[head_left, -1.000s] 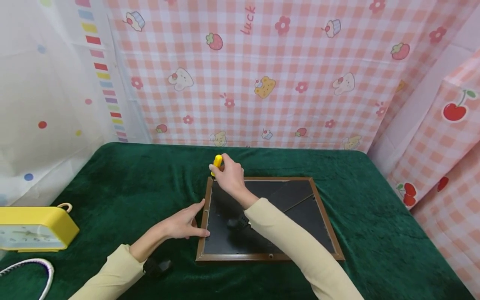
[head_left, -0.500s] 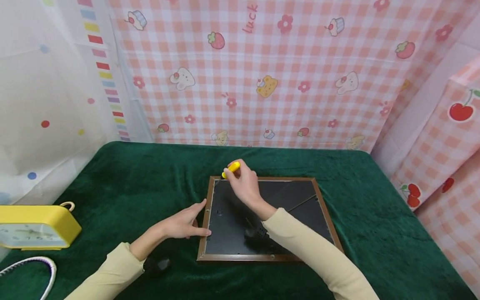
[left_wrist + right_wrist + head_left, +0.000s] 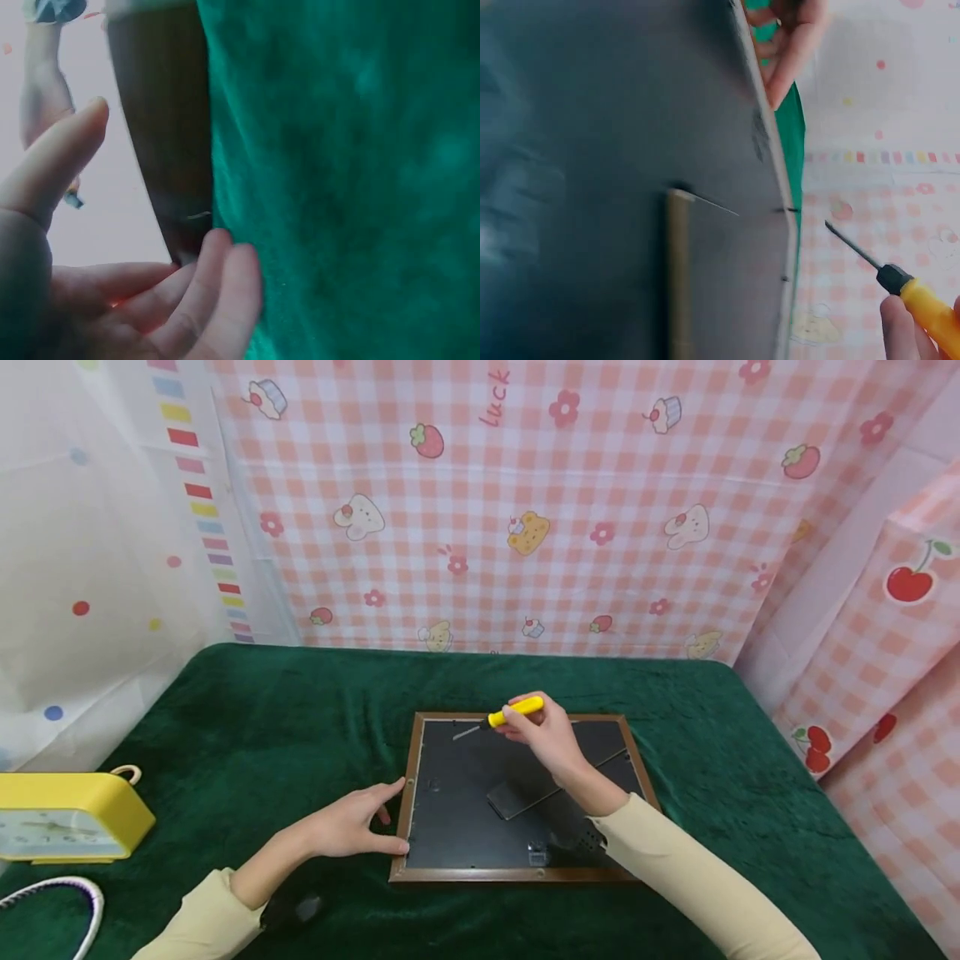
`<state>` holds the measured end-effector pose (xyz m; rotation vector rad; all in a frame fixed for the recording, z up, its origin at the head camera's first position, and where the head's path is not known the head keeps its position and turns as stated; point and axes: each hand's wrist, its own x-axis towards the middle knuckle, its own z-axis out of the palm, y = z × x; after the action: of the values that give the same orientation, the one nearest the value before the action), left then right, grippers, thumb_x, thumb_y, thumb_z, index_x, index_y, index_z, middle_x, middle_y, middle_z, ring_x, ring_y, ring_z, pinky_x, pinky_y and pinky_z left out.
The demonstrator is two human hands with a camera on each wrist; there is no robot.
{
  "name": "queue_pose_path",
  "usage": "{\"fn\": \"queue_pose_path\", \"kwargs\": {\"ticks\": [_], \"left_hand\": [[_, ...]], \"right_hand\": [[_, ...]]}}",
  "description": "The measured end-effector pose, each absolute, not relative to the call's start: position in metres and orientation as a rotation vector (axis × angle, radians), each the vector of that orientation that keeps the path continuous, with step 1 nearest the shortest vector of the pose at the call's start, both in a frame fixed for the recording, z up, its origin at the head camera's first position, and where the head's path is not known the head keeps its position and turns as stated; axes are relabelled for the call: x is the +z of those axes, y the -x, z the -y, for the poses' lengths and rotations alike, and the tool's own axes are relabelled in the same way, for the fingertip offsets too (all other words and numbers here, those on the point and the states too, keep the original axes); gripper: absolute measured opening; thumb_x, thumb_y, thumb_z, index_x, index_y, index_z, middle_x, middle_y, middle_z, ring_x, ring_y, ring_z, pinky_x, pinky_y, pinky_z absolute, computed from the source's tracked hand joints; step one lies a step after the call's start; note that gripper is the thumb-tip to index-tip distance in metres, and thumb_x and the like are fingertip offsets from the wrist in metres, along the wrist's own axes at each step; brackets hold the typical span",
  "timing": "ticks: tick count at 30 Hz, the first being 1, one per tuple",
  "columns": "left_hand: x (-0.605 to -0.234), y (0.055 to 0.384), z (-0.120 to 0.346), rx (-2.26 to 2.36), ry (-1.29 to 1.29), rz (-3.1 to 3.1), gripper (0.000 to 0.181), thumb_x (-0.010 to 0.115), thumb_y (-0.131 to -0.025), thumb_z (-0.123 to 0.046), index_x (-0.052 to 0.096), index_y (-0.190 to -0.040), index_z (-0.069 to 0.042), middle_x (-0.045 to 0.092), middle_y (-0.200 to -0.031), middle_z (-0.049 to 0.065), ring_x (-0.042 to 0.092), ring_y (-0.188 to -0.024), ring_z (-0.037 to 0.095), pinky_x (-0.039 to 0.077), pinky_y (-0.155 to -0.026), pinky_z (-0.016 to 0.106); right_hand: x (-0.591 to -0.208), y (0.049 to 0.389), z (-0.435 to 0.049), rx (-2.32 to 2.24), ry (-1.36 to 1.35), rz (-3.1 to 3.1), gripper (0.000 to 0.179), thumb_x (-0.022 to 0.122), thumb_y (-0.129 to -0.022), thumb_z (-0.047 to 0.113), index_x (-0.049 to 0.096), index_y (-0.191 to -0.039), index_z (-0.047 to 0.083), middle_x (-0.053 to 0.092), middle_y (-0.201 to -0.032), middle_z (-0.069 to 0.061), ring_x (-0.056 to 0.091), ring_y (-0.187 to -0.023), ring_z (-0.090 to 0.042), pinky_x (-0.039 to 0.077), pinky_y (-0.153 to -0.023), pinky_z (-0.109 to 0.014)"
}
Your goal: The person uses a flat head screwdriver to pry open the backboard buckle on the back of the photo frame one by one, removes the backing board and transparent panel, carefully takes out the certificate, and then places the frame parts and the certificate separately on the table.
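Clearly, in the head view, the right hand grips a yellow-handled screwdriver by its handle, the shaft slanting down to the left above the upper part of a brown-edged picture frame. The frame lies on the green velvety cloth, black backing up, with a dark strut slanting across it. The left hand is relaxed and spread at the frame's left edge, thumb and forefinger touching the rim. Further left stand a yellow clock and, nearer, a white loop; a pink gingham curtain hangs behind.

From the left wrist, the thumb stands apart from the other fingers, which bend lightly beside the frame's brown side, next to the cloth.

From the right wrist, fingers hold the screwdriver's yellow handle below its black collar; the tip is clear of the frame, and the strut's tan edge crosses the backing.
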<state>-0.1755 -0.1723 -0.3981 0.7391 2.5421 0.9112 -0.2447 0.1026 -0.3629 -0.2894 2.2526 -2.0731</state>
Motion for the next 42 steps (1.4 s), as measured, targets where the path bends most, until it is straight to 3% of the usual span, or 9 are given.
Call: {"fn": "queue_pose_path", "kwargs": {"ticks": [7,15,28,36,42], "left_hand": [[-0.393,0.156,0.176,0.852,-0.751,-2.552,0.089,0.068,-0.072,-0.046,0.029,-0.133,0.008,0.048,-0.114,0.013,0.047,-0.095,0.02,0.042,-0.064,0.031],[-0.392,0.145,0.178,0.79,-0.736,-2.58,0.084,0.065,-0.072,-0.051,0.038,-0.13,0.004,0.046,-0.123,0.015,0.043,-0.11,0.026,0.035,-0.088,0.047],[-0.393,0.143,0.178,0.751,-0.762,-2.635,0.079,0.063,-0.073,-0.053,0.045,-0.126,0.003,0.049,-0.12,0.015,0.045,-0.107,0.026,0.037,-0.086,0.046],[-0.397,0.146,0.179,0.817,-0.745,-2.623,0.086,0.067,-0.069,-0.052,0.039,-0.129,0.003,0.05,-0.113,0.008,0.045,-0.101,0.023,0.039,-0.083,0.045],[-0.402,0.152,0.182,0.866,-0.765,-2.569,0.091,0.068,-0.068,-0.051,0.032,-0.133,0.002,0.043,-0.113,0.004,0.043,-0.101,0.02,0.039,-0.08,0.042]], "right_hand": [[-0.381,0.212,-0.114,-2.056,0.28,-2.0,0.037,0.061,-0.084,0.012,0.043,-0.111,-0.006,0.054,-0.103,-0.019,0.06,-0.089,-0.026,0.046,-0.077,-0.033],[-0.399,0.184,-0.107,-2.023,0.264,-1.837,0.037,0.061,-0.084,0.011,0.041,-0.109,-0.007,0.055,-0.101,-0.018,0.059,-0.091,-0.027,0.045,-0.079,-0.035],[-0.412,0.16,-0.1,-2.029,0.303,-1.809,0.038,0.061,-0.084,0.016,0.041,-0.108,-0.007,0.054,-0.103,-0.018,0.059,-0.092,-0.026,0.045,-0.079,-0.035],[-0.409,0.149,-0.095,-2.054,0.215,-1.86,0.044,0.062,-0.083,0.018,0.041,-0.111,-0.008,0.054,-0.103,-0.017,0.06,-0.09,-0.025,0.045,-0.077,-0.033],[-0.409,0.145,-0.094,-2.077,0.17,-1.879,0.045,0.062,-0.084,0.019,0.041,-0.112,-0.008,0.053,-0.103,-0.017,0.06,-0.089,-0.025,0.045,-0.077,-0.032]]}}
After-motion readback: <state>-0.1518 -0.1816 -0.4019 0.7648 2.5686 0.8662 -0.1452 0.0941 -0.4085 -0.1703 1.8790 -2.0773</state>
